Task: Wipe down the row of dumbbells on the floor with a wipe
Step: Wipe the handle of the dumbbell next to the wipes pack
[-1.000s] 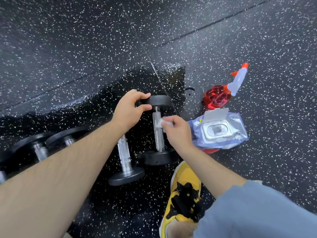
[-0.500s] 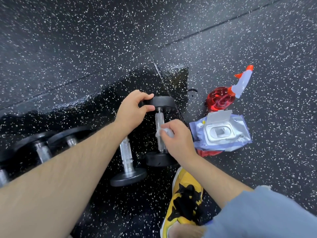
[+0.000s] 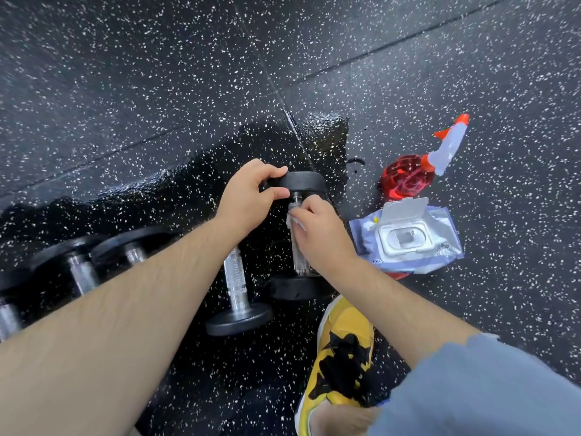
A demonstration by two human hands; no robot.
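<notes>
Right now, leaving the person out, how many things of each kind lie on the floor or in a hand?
Dumbbells: 5, the leftmost cut by the picture edge
Loose wipe: 1, in the right hand
Wipe pack: 1, lid open
Spray bottle: 1
Total: 8

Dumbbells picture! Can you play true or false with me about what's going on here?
1. The left hand grips the dumbbell by its far black end. True.
2. The right hand holds a white wipe against the dumbbell's metal handle. True.
3. The pack of wipes has its lid shut. False: the lid is flipped open.
4. The spray bottle holds blue liquid. False: it is red.
5. The shoe is yellow and black. True.
</notes>
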